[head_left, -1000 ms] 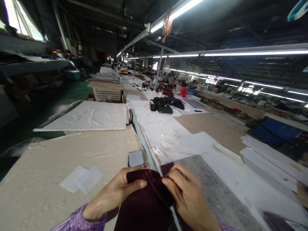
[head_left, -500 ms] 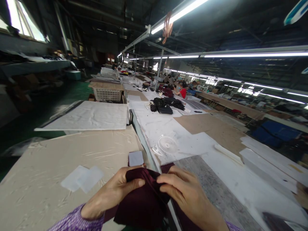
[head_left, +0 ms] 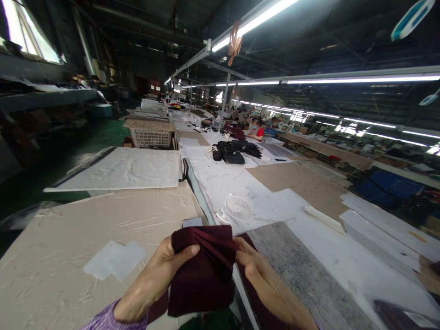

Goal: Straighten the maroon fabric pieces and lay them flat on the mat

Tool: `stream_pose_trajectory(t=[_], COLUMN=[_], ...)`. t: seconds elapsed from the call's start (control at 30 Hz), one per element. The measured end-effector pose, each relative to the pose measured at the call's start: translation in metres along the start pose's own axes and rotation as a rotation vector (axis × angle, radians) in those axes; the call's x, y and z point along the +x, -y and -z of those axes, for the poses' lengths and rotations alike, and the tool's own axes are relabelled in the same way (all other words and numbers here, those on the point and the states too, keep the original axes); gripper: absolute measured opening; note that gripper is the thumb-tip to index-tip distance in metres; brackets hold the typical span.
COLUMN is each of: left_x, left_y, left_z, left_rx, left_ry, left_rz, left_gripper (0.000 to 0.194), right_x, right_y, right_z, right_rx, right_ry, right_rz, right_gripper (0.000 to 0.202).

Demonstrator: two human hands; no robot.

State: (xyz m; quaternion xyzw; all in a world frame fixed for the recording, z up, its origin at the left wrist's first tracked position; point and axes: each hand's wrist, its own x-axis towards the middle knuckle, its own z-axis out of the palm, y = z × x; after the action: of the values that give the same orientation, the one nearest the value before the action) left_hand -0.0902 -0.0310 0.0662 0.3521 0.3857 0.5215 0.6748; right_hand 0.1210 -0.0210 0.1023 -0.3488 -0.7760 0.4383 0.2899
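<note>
My left hand point(head_left: 158, 269) is closed on a maroon cloth point(head_left: 202, 279), thumb across its front. My right hand point(head_left: 255, 266) is half curled at the cloth's other edge, fingertips hidden behind it, so I can't tell how tightly they close. The cloth hangs between my hands, creased near the top. Pale squares point(head_left: 128, 260) lie left of them; a white fan point(head_left: 238, 207) sits beyond.

Tube lights point(head_left: 360, 80) glowed beneath a dark ceiling point(head_left: 137, 20); a window point(head_left: 29, 39) (washed-out, far left) shone, and green floor point(head_left: 115, 133) lay beside tables point(head_left: 216, 181).
</note>
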Motion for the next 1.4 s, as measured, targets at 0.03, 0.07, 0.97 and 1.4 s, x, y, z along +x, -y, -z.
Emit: stream_pose_trajectory(t=[0.03,0.07,0.97,1.4], left_x=[0.002,0.004,0.018,0.013], left_y=[0.003,0.005,0.032,0.025], left_z=[0.000,0.000,-0.031,-0.030], left_rx=[-0.056,-0.107,-0.192,-0.310], left_ry=[-0.047,-0.080,-0.123,-0.057], left_rz=[-0.019,-0.035,-0.062,0.112], left_gripper=[0.025,0.024,0.016,0.026], right_x=[-0.001,-0.002,-0.003,-0.004], right_y=[-0.003,-0.006,-0.041,-0.037], right_z=[-0.003,-0.007,-0.040,-0.017], right_rx=[0.037,0.052,-0.770,-0.184], right_ry=[0.000,-0.009,-0.867,-0.475], right_rz=[-0.007,-0.025,0.343,-0.191], right_gripper=[0.053,0.055,0.017,0.031])
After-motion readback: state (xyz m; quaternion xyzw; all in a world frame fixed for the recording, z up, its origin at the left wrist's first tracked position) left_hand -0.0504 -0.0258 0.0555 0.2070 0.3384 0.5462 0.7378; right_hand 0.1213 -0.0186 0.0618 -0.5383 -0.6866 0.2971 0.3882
